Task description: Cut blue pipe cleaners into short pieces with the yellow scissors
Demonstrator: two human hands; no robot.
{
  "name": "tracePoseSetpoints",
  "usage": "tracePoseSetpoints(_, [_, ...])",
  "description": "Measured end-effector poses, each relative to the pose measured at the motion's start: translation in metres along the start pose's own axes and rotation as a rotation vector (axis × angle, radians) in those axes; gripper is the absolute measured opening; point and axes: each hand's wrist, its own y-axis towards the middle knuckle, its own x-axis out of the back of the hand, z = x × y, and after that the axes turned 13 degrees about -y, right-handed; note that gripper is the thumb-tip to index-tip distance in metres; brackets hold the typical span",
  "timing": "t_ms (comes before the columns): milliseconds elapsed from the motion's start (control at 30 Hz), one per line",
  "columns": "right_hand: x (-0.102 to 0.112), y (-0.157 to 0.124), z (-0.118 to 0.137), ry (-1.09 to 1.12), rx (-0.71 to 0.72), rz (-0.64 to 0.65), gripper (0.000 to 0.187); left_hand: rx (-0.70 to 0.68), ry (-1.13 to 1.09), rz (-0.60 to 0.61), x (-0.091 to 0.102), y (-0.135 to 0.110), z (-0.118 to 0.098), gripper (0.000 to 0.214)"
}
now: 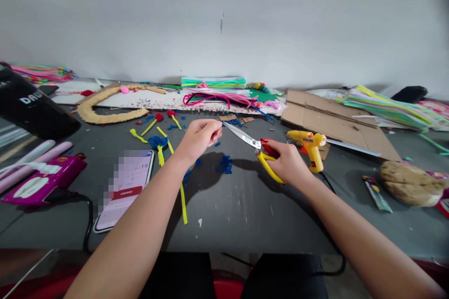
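My right hand point(286, 161) grips a pair of scissors point(245, 136) by its red and yellow handles, with the blades pointing left and close together. Their tip reaches the closed fingers of my left hand point(201, 138); whatever those fingers pinch, if anything, is hidden. Short blue clippings point(224, 164) lie on the table below, between both hands. Beside my left wrist rest a blue tuft point(157, 142) on a yellow stem and a long yellow strip point(183, 203). Two red-headed pieces with yellow stems, one a red bud point(159, 117), lie farther back.
A yellow glue gun point(310, 145) stands right of my right hand, its cable running to the table's front edge. Cardboard point(336, 121) and pipe cleaner bundles point(382, 107) lie behind it. On the left are a phone point(129, 191), a purple device point(45, 180) and a black bottle point(31, 103).
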Motion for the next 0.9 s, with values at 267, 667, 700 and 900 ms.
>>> tracePoseSetpoints(267, [-0.0002,0.0001,-0.0001,0.002,-0.012,0.012,0.011,0.001,-0.002,-0.006,-0.0006,-0.0003,-0.0001,0.039])
tracePoseSetpoints(667, [0.0057,-0.0004,0.0027,0.062,-0.046,0.02,0.019,-0.016,-0.007,0.0,0.0011,-0.0006,0.0019,0.04])
tracePoseSetpoints(700, [0.0054,-0.0004,0.0028,0.065,-0.038,0.023,0.018,-0.016,-0.009,0.0,0.0012,-0.0004,0.0021,0.04])
tracePoseSetpoints(900, [0.0033,0.0001,0.0025,0.039,0.001,0.022,0.019,-0.018,-0.02,0.0,0.0013,0.0007,0.0025,0.039])
